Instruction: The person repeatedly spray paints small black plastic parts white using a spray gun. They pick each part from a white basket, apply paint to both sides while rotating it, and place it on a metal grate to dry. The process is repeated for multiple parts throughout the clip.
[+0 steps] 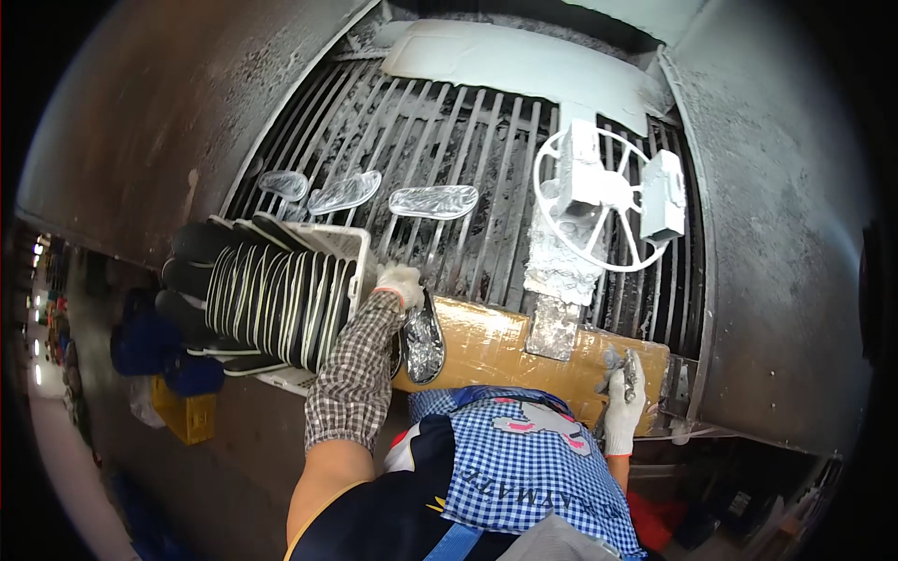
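My left hand [400, 283], in a white glove below a checked sleeve, is closed at the upper end of a dark shoe sole [425, 344] with a shiny, film-like face. That sole hangs down over the left end of the brown cardboard; the fingers are partly hidden. At the right end of the cardboard, my gloved right hand [624, 411] is closed around a small grey metal tool [633, 376] that looks like a spray gun, partly hidden by the fingers. Three film-covered soles, a left one [283, 185], a middle one [345, 193] and a right one [434, 202], lie on the grate.
A white crate [360, 257] packed with black, pale-edged soles [276, 304] stands left of my left arm. A white spoked wheel [617, 191] with two blocks sits over the grate [449, 131] at right. Brown cardboard [486, 341] covers the near edge. Metal walls flank both sides.
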The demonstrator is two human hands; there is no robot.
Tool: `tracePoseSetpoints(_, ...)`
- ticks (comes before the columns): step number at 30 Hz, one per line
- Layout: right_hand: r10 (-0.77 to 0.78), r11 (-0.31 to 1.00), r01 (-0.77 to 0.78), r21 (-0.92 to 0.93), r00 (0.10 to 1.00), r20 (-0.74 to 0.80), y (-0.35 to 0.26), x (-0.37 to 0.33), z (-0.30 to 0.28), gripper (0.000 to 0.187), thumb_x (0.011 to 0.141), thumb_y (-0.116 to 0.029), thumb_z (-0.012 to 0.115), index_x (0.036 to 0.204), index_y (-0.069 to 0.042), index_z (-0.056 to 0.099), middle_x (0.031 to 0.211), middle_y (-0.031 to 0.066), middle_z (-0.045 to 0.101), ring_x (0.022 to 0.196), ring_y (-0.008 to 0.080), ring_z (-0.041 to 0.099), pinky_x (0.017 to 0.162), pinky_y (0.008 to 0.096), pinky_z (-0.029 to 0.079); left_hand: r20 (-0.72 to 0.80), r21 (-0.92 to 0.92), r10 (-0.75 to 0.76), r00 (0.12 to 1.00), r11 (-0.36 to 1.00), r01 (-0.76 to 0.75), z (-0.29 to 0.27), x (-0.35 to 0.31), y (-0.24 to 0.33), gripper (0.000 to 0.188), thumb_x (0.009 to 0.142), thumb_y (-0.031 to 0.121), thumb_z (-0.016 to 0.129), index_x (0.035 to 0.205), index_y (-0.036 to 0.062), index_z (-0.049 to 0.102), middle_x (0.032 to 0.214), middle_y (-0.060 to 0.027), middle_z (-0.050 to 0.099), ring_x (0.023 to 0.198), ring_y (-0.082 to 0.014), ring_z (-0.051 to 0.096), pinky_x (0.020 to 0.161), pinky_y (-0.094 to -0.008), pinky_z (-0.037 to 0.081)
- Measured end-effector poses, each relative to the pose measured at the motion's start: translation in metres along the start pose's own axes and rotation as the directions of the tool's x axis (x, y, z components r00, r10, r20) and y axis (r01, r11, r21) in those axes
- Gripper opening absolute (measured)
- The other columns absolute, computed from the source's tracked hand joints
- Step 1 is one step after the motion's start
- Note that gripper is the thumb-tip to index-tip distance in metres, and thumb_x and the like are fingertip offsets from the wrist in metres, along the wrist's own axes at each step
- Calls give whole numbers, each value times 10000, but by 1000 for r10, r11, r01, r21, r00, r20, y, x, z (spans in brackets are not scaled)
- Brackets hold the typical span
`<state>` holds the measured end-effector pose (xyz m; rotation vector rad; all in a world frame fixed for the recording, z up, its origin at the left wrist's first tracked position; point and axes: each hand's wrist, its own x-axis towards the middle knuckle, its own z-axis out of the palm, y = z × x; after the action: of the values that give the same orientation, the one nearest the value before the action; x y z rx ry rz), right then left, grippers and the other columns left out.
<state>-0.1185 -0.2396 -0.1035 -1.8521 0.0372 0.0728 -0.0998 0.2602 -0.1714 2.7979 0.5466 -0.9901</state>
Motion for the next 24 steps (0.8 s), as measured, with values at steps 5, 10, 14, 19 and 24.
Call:
tracePoseSetpoints(5, 42, 999, -42, -3, 999, -31, -26, -5, 3, 496, 1084, -150, 591, 1538, 32, 511, 1046, 79, 653, 799, 131, 642, 738, 295, 549, -107, -188, 126, 986, 971, -145, -15, -5, 12, 480, 698, 348, 893, 1048, 35, 799, 1067, -190, 792, 1013, -381, 759, 924, -423, 591)
tracePoseSetpoints(10, 93, 996, -94, -2, 995, -45, -31, -6, 1, 569, 1070, -153, 628, 1580, 42, 468, 1324, 114, 645, 1007, 126, 648, 846, 281, 552, 44, -360, 327, 944, 887, -291, -83, -73, 62, 536, 760, 289, 863, 1186, -1, 717, 1146, -212, 751, 1073, -338, 725, 945, -406, 568)
tracePoseSetpoints(14, 119, 993, -118, 21, 992, -51, -12, -6, -6, 622, 1068, -202, 652, 1600, 44, 441, 1406, 155, 671, 1173, 172, 659, 975, 309, 542, -149, -405, 578, 802, 704, -583, -105, -104, 93, 634, 825, 226, 802, 1414, 39, 662, 1369, -198, 711, 1201, -285, 711, 1056, -348, 536)
tracePoseSetpoints(19, 47, 998, -40, 49, 988, -149, -7, -7, -16, 624, 1068, -230, 656, 1588, 48, 451, 1409, 172, 674, 1247, 213, 653, 1064, 341, 512, -342, -812, 525, 780, 252, -526, -151, -148, 130, 447, 929, 113, 765, 1367, 45, 711, 1149, -88, 769, 710, -89, 707, 548, -213, 573)
tracePoseSetpoints(24, 96, 991, -76, 108, 976, -195, -5, -11, -29, 593, 1073, -159, 637, 1592, 54, 446, 1474, 165, 628, 1316, 215, 612, 1107, 333, 480, -549, -828, 349, 759, -351, -437, -209, -158, 170, 393, 981, 60, 709, 1362, -24, 657, 1072, -147, 774, 654, -142, 722, 478, -236, 579)
